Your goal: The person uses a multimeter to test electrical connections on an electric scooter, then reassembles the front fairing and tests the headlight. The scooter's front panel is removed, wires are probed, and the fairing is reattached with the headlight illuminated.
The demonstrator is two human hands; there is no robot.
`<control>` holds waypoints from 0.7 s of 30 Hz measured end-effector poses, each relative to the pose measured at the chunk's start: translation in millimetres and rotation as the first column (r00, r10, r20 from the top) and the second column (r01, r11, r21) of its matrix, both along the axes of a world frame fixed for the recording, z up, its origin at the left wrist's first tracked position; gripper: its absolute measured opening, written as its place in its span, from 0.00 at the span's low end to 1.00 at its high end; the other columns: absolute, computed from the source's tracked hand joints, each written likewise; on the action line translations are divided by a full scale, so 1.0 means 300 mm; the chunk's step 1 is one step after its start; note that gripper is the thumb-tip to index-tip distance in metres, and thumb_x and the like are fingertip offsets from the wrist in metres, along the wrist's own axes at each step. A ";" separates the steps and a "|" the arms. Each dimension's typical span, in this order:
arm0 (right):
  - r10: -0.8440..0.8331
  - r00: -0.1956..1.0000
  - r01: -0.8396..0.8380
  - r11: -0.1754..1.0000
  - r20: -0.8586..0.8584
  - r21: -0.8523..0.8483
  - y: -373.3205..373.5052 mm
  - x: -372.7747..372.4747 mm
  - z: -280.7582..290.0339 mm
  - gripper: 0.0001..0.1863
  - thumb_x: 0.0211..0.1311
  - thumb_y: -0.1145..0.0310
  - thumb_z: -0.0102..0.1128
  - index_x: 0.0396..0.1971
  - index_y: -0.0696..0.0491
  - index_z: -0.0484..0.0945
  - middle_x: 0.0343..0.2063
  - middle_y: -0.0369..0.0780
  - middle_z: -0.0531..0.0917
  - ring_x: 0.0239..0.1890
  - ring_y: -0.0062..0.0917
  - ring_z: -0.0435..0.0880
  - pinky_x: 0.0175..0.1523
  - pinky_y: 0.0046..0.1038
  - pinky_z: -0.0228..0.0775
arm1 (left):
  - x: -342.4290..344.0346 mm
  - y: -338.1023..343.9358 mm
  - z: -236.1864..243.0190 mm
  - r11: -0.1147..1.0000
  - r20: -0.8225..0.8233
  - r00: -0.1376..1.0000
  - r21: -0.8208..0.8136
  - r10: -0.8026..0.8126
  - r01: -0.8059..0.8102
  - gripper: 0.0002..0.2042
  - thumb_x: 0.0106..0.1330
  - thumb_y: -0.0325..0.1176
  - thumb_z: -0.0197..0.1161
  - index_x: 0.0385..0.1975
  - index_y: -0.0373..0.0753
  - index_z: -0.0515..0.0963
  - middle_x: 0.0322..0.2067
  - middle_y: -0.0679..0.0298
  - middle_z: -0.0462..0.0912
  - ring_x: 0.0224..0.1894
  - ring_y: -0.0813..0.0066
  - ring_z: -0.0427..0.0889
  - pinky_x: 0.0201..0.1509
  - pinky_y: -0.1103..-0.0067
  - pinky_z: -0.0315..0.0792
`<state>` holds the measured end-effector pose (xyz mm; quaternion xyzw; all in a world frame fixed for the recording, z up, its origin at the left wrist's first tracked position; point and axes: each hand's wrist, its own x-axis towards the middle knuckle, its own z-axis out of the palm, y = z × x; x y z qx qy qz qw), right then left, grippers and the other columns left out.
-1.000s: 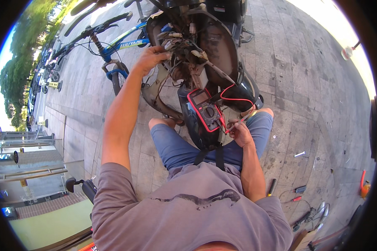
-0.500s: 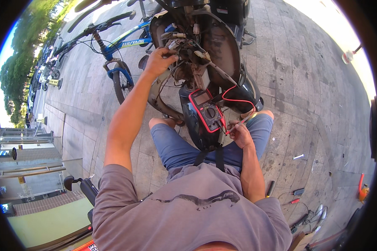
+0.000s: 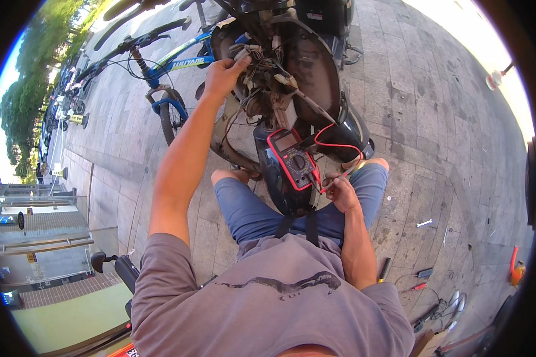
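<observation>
The front of a scooter stands before me with its panel off, and a tangle of wires [image 3: 267, 66] and plugs shows inside. Up at the left side of that tangle, my left hand [image 3: 223, 78] pinches a pale wire connector [image 3: 242, 55] between thumb and fingers. A red-rimmed multimeter [image 3: 294, 160] rests on the scooter's black front fender [image 3: 271, 178], its red lead [image 3: 339, 143] looping to the right. By my right knee, my right hand [image 3: 343, 194] is closed around the test probes [image 3: 333, 182]; their tips are hard to make out.
A blue bicycle [image 3: 187, 61] stands close on the left. On the paving [image 3: 423, 184] to the right lie a small wrench [image 3: 424, 224], a dark-handled tool [image 3: 385, 269] and several cables and tools [image 3: 438, 309]. An orange object [image 3: 517, 273] is at the far right.
My left hand has moved up and slightly left along the wires, and the pale connector now shows between its fingers. My right hand and the multimeter have stayed almost still.
</observation>
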<state>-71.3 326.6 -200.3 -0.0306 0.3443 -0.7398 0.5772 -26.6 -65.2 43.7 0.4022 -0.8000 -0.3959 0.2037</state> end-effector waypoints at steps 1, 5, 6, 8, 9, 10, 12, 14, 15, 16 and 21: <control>-0.004 1.000 0.004 1.000 0.008 -0.012 0.001 0.000 -0.001 0.16 0.62 0.62 0.53 0.45 0.54 0.74 0.33 0.36 0.80 0.31 0.18 0.76 0.28 0.17 0.62 | -0.005 0.000 0.001 1.000 -0.017 1.000 0.004 0.006 -0.006 0.23 0.55 0.53 0.68 0.25 0.34 0.81 0.20 0.71 0.73 0.25 0.84 0.66 0.30 0.81 0.61; -0.008 1.000 0.008 1.000 -0.010 0.006 -0.001 0.000 -0.008 0.16 0.60 0.61 0.54 0.44 0.53 0.73 0.33 0.39 0.79 0.30 0.19 0.75 0.27 0.19 0.62 | -0.018 0.005 0.009 0.999 -0.018 0.999 -0.008 0.031 -0.031 0.23 0.54 0.53 0.68 0.22 0.34 0.80 0.19 0.71 0.73 0.25 0.83 0.67 0.29 0.81 0.61; -0.009 1.000 0.009 1.000 -0.010 0.005 -0.002 0.000 -0.010 0.16 0.60 0.61 0.54 0.44 0.53 0.73 0.33 0.39 0.79 0.30 0.19 0.75 0.27 0.19 0.62 | -0.017 0.009 0.012 0.999 0.003 0.999 -0.019 0.040 -0.040 0.22 0.54 0.52 0.68 0.22 0.34 0.80 0.19 0.70 0.73 0.25 0.83 0.67 0.29 0.81 0.61; -0.010 1.000 0.010 1.000 -0.012 0.005 -0.004 0.000 -0.012 0.16 0.60 0.61 0.54 0.44 0.53 0.73 0.33 0.39 0.79 0.30 0.19 0.75 0.27 0.19 0.62 | -0.009 0.016 0.018 0.994 -0.013 1.000 -0.110 0.021 -0.023 0.22 0.53 0.51 0.69 0.22 0.32 0.79 0.17 0.66 0.75 0.23 0.80 0.70 0.29 0.79 0.65; -0.010 1.000 0.010 1.000 -0.013 0.005 -0.004 -0.001 -0.012 0.16 0.60 0.61 0.55 0.44 0.53 0.73 0.33 0.39 0.79 0.30 0.19 0.75 0.27 0.19 0.63 | -0.004 0.020 0.019 0.986 -0.023 1.000 -0.168 0.009 -0.012 0.22 0.52 0.50 0.70 0.22 0.32 0.79 0.17 0.65 0.76 0.22 0.78 0.72 0.29 0.78 0.66; -0.009 1.000 0.009 1.000 -0.014 0.006 -0.004 -0.001 -0.012 0.16 0.60 0.61 0.55 0.44 0.53 0.73 0.33 0.39 0.79 0.30 0.19 0.75 0.27 0.19 0.63 | 0.003 0.022 0.020 0.980 -0.007 1.000 -0.201 0.011 -0.012 0.21 0.51 0.48 0.71 0.24 0.32 0.79 0.19 0.63 0.77 0.23 0.77 0.73 0.30 0.78 0.67; -0.012 1.000 0.012 1.000 -0.008 0.010 -0.007 -0.001 -0.010 0.16 0.60 0.61 0.55 0.44 0.53 0.74 0.33 0.38 0.79 0.30 0.19 0.76 0.27 0.19 0.63 | 0.018 0.023 0.020 0.953 0.003 1.000 -0.302 0.007 -0.006 0.19 0.49 0.44 0.73 0.28 0.32 0.79 0.24 0.60 0.80 0.26 0.74 0.76 0.33 0.78 0.70; -0.011 1.000 0.011 1.000 -0.006 0.010 -0.010 -0.001 -0.008 0.16 0.60 0.61 0.55 0.44 0.53 0.74 0.33 0.38 0.80 0.30 0.19 0.76 0.27 0.19 0.63 | 0.022 0.031 0.009 0.937 -0.139 0.986 -0.349 -0.087 0.033 0.18 0.48 0.40 0.73 0.33 0.34 0.79 0.30 0.59 0.80 0.29 0.71 0.77 0.35 0.77 0.71; -0.007 1.000 0.007 1.000 -0.006 0.008 -0.010 -0.001 -0.007 0.16 0.60 0.61 0.55 0.44 0.53 0.74 0.33 0.38 0.80 0.30 0.19 0.76 0.27 0.19 0.62 | 0.023 0.035 0.005 0.932 -0.181 0.978 -0.360 -0.106 0.035 0.18 0.47 0.38 0.74 0.35 0.35 0.79 0.32 0.58 0.80 0.30 0.70 0.78 0.37 0.76 0.72; -0.004 1.000 0.004 1.000 -0.007 0.006 -0.010 -0.001 -0.006 0.16 0.60 0.61 0.56 0.44 0.53 0.74 0.33 0.38 0.80 0.31 0.19 0.76 0.27 0.19 0.62 | 0.028 0.039 0.004 0.909 -0.198 0.970 -0.415 -0.142 0.049 0.18 0.47 0.37 0.74 0.36 0.36 0.79 0.34 0.58 0.79 0.31 0.70 0.78 0.37 0.76 0.72; 0.000 1.000 0.000 1.000 -0.007 0.011 -0.007 0.000 -0.003 0.16 0.59 0.61 0.56 0.44 0.52 0.74 0.33 0.38 0.80 0.31 0.19 0.77 0.27 0.18 0.62 | 0.055 0.088 -0.006 0.897 -0.235 0.959 -0.439 -0.161 0.043 0.16 0.49 0.32 0.71 0.39 0.39 0.79 0.37 0.59 0.76 0.36 0.68 0.77 0.41 0.76 0.72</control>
